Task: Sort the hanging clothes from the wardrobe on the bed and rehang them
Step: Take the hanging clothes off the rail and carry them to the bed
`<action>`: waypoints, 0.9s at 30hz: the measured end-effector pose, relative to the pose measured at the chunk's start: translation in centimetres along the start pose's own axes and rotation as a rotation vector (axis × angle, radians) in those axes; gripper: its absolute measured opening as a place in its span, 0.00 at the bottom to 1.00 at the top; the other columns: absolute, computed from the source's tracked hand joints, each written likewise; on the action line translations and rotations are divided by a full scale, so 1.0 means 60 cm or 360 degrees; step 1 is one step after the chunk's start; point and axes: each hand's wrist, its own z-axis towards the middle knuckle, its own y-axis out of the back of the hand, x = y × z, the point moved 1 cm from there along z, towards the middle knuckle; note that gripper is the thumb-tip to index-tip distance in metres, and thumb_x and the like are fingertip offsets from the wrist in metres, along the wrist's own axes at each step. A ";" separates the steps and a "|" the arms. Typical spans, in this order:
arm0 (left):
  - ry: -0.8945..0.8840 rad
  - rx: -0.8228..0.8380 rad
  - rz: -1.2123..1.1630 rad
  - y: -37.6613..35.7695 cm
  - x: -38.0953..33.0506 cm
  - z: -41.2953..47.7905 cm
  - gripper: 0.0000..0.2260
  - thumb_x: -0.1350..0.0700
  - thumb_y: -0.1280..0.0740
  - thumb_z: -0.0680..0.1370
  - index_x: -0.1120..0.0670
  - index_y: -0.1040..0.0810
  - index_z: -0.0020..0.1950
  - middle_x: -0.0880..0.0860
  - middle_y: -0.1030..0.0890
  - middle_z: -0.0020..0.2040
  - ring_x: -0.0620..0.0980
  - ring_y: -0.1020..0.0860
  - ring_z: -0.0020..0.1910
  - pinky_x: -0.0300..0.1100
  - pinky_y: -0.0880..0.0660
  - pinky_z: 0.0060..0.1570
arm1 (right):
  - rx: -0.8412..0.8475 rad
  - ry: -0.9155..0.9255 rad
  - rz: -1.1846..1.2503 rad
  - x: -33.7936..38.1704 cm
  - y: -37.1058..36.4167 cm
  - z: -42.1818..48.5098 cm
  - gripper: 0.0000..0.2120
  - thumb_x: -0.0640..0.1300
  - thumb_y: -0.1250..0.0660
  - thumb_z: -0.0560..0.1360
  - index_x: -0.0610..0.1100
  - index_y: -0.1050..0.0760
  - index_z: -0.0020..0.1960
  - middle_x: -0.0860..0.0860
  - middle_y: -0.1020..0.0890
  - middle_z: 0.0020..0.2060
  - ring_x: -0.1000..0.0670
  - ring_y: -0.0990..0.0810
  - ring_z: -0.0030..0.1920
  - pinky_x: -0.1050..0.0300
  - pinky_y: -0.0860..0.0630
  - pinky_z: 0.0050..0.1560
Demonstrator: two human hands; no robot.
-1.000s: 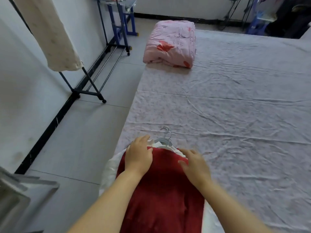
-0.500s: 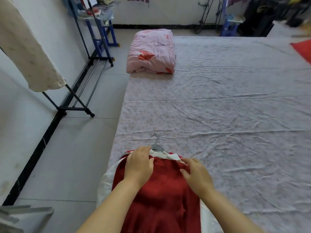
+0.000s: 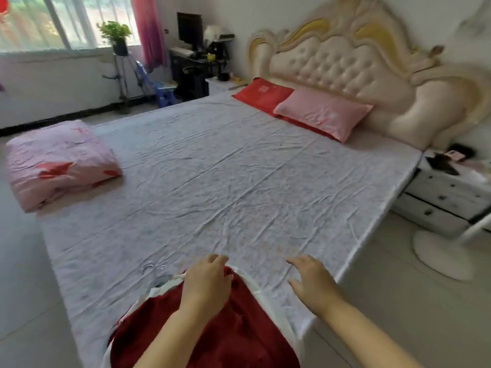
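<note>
One red garment (image 3: 239, 338) was laid at the edge of the bed (image 3: 239, 168).
Its collar was gripped by the left hand (image 3: 206, 284); the right hand (image 3: 310, 281) was spread empty. Limp, light: probably best lifted by hanger hooks (image 3: 153, 268).

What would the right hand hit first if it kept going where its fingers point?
Probably only bare bed sheet: the right hand points forward and slightly leftward across the open bed, with nothing standing in that line. Its height above the sheet is unclear.
</note>
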 end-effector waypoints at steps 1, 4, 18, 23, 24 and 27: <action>-0.0072 0.0041 0.0004 -0.003 -0.023 -0.006 0.19 0.49 0.38 0.77 0.48 0.31 0.68 0.46 0.29 0.65 0.49 0.29 0.63 0.42 0.35 0.61 | -0.0033 -0.0086 0.0006 -0.019 0.010 -0.034 0.22 0.46 0.36 0.76 0.50 0.34 0.70 0.52 0.30 0.65 0.52 0.33 0.66 0.61 0.36 0.65; -0.0317 0.0164 0.0011 -0.012 -0.114 -0.025 0.21 0.48 0.40 0.78 0.47 0.36 0.71 0.46 0.33 0.69 0.49 0.33 0.66 0.42 0.37 0.64 | -0.0164 -0.0335 -0.0042 -0.083 0.047 -0.143 0.22 0.46 0.37 0.76 0.50 0.34 0.69 0.52 0.30 0.65 0.52 0.31 0.65 0.62 0.34 0.62; -0.1866 0.0576 0.0033 -0.163 -0.760 -0.407 0.20 0.49 0.42 0.78 0.47 0.36 0.70 0.45 0.31 0.68 0.48 0.32 0.65 0.42 0.38 0.64 | -0.0922 -0.1777 -0.0148 -0.360 0.176 -0.879 0.24 0.48 0.37 0.76 0.53 0.37 0.70 0.53 0.30 0.65 0.51 0.32 0.65 0.60 0.34 0.62; -0.2407 0.0697 0.0008 -0.229 -0.952 -0.679 0.21 0.47 0.42 0.78 0.47 0.37 0.71 0.45 0.32 0.68 0.47 0.32 0.65 0.42 0.38 0.63 | -0.1143 -0.2181 -0.0111 -0.384 0.177 -1.177 0.25 0.49 0.37 0.77 0.50 0.38 0.72 0.51 0.31 0.65 0.50 0.33 0.65 0.58 0.33 0.63; -0.2516 0.0719 -0.0005 -0.240 -0.982 -0.735 0.21 0.47 0.42 0.78 0.47 0.37 0.71 0.46 0.32 0.69 0.47 0.32 0.65 0.41 0.38 0.64 | -0.1178 -0.2271 -0.0123 -0.385 0.175 -1.232 0.25 0.48 0.37 0.77 0.50 0.38 0.72 0.51 0.31 0.65 0.50 0.33 0.65 0.58 0.33 0.63; -0.2778 0.0825 -0.0061 -0.264 -1.050 -0.896 0.21 0.46 0.42 0.79 0.47 0.37 0.71 0.46 0.32 0.69 0.47 0.32 0.66 0.41 0.38 0.64 | -0.1293 -0.2533 -0.0127 -0.375 0.163 -1.383 0.23 0.46 0.37 0.76 0.49 0.37 0.71 0.51 0.30 0.64 0.50 0.32 0.64 0.59 0.33 0.61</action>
